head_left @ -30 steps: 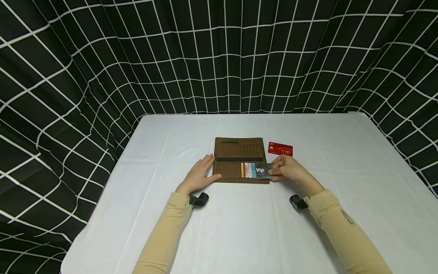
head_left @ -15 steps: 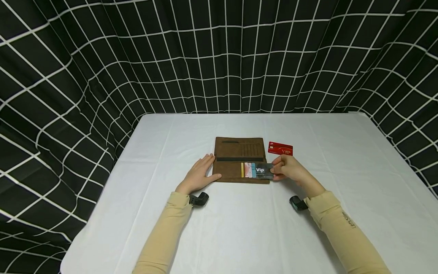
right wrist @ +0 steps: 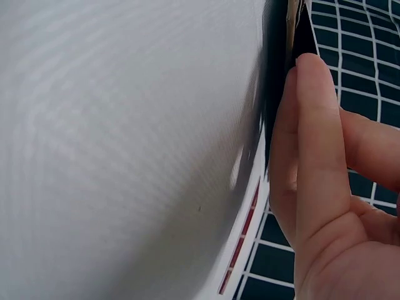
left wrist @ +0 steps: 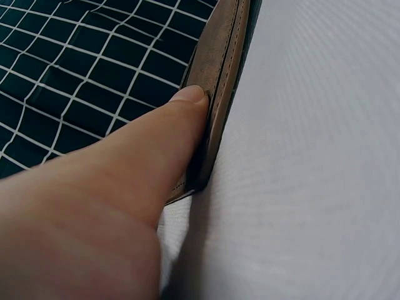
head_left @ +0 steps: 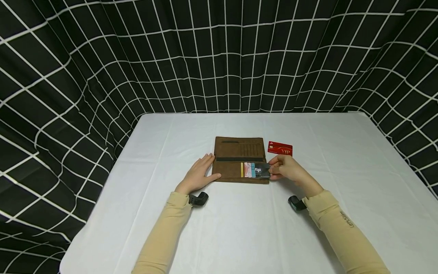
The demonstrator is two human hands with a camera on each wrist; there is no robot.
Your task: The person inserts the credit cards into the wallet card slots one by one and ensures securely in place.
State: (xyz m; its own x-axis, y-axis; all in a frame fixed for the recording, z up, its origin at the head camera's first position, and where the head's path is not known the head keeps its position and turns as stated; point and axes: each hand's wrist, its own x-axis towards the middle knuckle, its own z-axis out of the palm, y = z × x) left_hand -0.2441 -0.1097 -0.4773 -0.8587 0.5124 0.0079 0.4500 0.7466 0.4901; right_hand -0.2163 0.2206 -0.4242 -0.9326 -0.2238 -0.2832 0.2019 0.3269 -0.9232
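Observation:
A brown bifold wallet (head_left: 226, 170) lies spread flat on the white table. My left hand (head_left: 199, 174) rests at its left side with straight fingers, and in the left wrist view the thumb (left wrist: 187, 97) presses on the stitched leather edge. Yellow, pink and blue cards (head_left: 248, 170) show in a staggered row on the near half. My right hand (head_left: 287, 167) pinches the right end of a black card (head_left: 262, 171) marked "Vip", its left part hidden in the row. Beyond that hand lies a red VIP card (head_left: 280, 147), its near edge overlapped by the fingers.
White cloth covers the table (head_left: 239, 224). A black curtain (head_left: 219, 57) with a white grid hangs behind it and along both sides. A dark camera (head_left: 201, 199) is strapped to the left wrist, another dark camera (head_left: 296, 204) to the right.
My right hand has moved slightly left with the black card, which now sits deeper in the row, the "V" of its print partly covered. The left hand stays in place.

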